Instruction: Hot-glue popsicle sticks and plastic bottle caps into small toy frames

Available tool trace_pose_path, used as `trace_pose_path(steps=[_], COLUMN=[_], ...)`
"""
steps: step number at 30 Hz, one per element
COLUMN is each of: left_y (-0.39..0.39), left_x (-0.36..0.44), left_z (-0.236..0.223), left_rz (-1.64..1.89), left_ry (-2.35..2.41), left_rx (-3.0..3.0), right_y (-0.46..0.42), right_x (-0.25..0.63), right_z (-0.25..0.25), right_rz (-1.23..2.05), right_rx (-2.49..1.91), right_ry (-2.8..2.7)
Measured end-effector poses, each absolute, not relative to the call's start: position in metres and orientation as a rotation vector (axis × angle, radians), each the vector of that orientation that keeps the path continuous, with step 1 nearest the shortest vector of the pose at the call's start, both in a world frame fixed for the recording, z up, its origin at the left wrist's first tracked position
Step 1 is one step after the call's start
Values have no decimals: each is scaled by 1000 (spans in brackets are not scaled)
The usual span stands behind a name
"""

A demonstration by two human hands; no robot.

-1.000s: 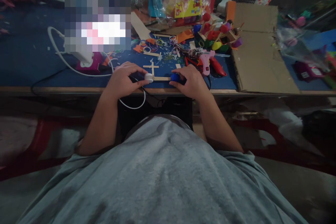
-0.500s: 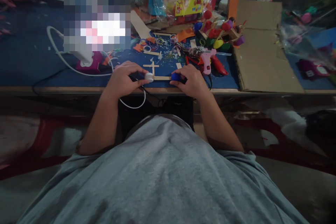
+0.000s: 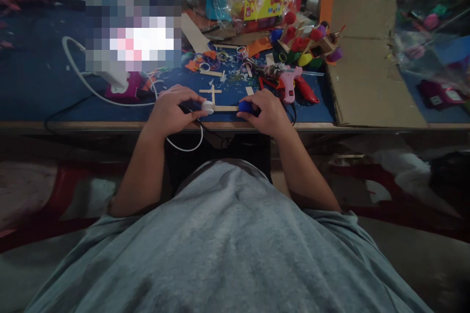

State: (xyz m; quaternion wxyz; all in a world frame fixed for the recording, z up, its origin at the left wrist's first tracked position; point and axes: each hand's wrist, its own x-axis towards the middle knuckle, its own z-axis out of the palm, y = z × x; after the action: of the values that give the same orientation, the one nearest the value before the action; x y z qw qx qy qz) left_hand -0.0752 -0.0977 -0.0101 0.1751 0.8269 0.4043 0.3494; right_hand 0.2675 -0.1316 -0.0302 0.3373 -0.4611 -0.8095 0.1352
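Observation:
My left hand (image 3: pixel 172 110) pinches a white bottle cap (image 3: pixel 207 106) at the left end of a wooden stick (image 3: pixel 226 108). At the stick's right end sits a blue bottle cap (image 3: pixel 244 106), gripped by my right hand (image 3: pixel 267 113). The stick lies level on the blue table mat (image 3: pixel 44 83) near the front edge. Just behind it lies a small cross of wooden sticks (image 3: pixel 212 91).
A pink glue gun (image 3: pixel 289 83) and red pliers (image 3: pixel 304 91) lie right of my right hand. A white cable (image 3: pixel 86 80) loops at the left. Coloured caps and stick models (image 3: pixel 308 46), rubber bands, paper scraps and a cardboard sheet (image 3: pixel 363 68) fill the back and right.

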Motion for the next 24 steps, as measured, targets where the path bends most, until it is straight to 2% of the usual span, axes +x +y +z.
trace_pose_path(steps=[24], left_y=[-98], left_x=[-76], left_z=[-10], left_rz=[979], left_ry=[1140], left_rx=[2361], right_y=[-132], right_x=[267], right_z=[-29], right_rz=[376], right_rx=[-1218], right_ry=[-2109])
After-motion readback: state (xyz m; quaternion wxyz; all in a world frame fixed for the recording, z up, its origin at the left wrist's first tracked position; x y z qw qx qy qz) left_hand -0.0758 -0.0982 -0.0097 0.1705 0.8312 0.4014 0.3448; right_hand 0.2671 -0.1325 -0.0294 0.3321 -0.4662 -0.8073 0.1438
